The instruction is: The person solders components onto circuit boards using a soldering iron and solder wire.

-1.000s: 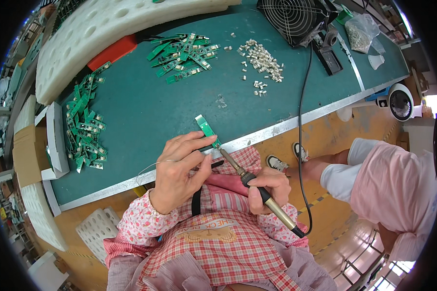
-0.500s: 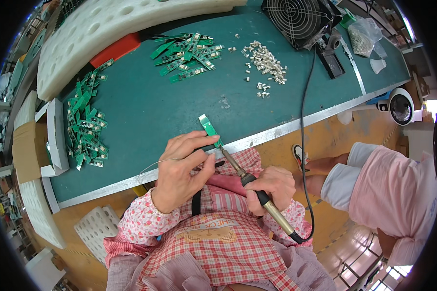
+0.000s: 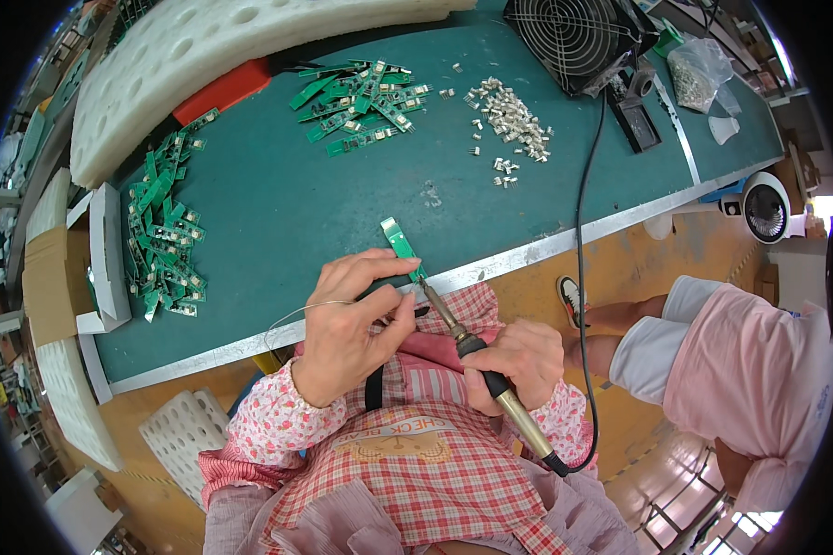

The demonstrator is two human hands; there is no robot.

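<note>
Near the table's front edge lies a small green circuit board (image 3: 398,239), a long narrow strip with a pale far end. My left hand (image 3: 356,319) has its index finger pressed on the board, while thin solder wire (image 3: 307,306) runs into its closed fingers. Wrapped in my right hand (image 3: 518,365) is a soldering iron (image 3: 525,424), pointing up and to the left. Its tip meets the board's near end, beside my left fingertips; the exact contact point is too small to make out.
Green boards form one pile (image 3: 167,227) at the left and another (image 3: 366,102) at the back. Small metal parts (image 3: 514,120) lie back right, near a black fan (image 3: 569,37). The iron's cable (image 3: 578,222) crosses the table edge. A person (image 3: 731,361) stands at the right.
</note>
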